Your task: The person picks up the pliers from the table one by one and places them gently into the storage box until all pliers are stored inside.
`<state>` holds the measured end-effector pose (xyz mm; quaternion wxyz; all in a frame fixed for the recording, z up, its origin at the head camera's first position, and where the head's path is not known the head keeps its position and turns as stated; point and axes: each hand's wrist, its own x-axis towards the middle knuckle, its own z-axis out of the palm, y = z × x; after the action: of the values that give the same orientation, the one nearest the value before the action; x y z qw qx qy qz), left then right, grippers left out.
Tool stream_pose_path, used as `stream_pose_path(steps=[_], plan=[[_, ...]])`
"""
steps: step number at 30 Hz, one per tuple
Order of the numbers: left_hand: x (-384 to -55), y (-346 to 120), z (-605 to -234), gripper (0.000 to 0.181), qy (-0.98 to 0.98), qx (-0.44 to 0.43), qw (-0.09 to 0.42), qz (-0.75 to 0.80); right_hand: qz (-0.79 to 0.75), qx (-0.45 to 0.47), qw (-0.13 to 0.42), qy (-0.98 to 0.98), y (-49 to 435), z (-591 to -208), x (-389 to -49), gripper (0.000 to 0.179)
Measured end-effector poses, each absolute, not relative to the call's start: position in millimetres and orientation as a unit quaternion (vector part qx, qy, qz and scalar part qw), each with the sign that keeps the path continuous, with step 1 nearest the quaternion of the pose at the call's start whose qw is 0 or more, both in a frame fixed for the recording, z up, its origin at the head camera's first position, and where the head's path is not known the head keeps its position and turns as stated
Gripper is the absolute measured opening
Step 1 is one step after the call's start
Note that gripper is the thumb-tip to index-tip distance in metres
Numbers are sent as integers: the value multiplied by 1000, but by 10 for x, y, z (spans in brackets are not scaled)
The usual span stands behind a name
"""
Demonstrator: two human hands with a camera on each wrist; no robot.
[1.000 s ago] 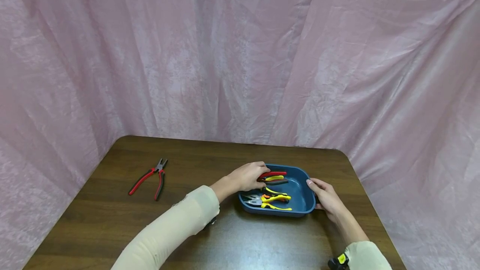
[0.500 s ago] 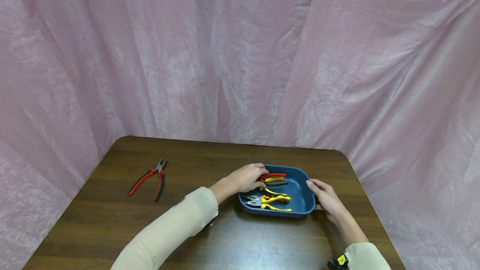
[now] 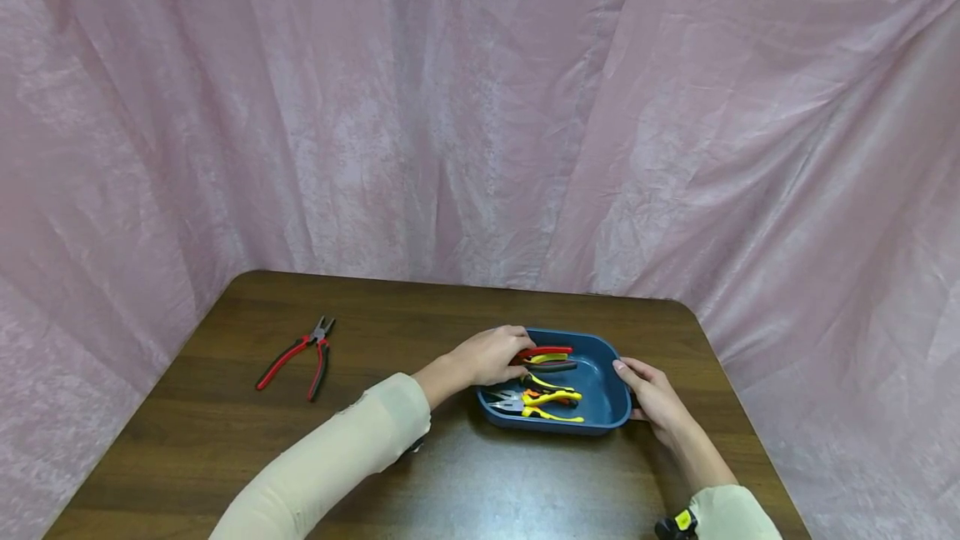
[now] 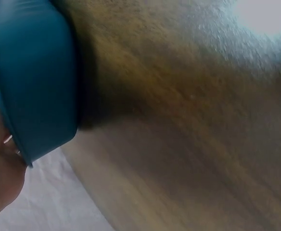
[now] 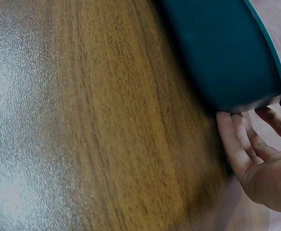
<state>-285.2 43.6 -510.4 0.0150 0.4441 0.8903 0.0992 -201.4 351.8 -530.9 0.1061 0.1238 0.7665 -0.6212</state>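
A blue rectangular bin [image 3: 604,394] stands on the table, holding several pliers. My left hand [image 3: 491,357] reaches over its left wall and grips pliers with one red and one dark handle [image 3: 553,366]; its fingers cover their heads. Yellow-handled pliers [image 3: 551,397] lie nearer the front of the bin. My right hand [image 3: 655,394] holds the bin's right end, thumb at the rim and fingers against the outer wall. In the right wrist view, those fingers [image 5: 234,144] touch the bin's side. The left wrist view shows the bin's outer wall [image 4: 34,77], the held pliers hidden.
Another pair of red-and-black pliers [image 3: 315,350] lies spread on the left of the brown wooden table [image 3: 397,307]. Pink curtains [image 3: 480,107] hang behind the table and at its sides.
My left hand and forearm have shifted slightly to the left. The right hand and the bin stay in place.
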Motion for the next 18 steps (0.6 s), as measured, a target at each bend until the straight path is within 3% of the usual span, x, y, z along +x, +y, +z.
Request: stream_pose_path(steps=[18], plan=[[-2815, 115, -4867, 51, 884, 454, -21, 107, -613, 122, 107, 774, 3528, -5326, -2023, 68]])
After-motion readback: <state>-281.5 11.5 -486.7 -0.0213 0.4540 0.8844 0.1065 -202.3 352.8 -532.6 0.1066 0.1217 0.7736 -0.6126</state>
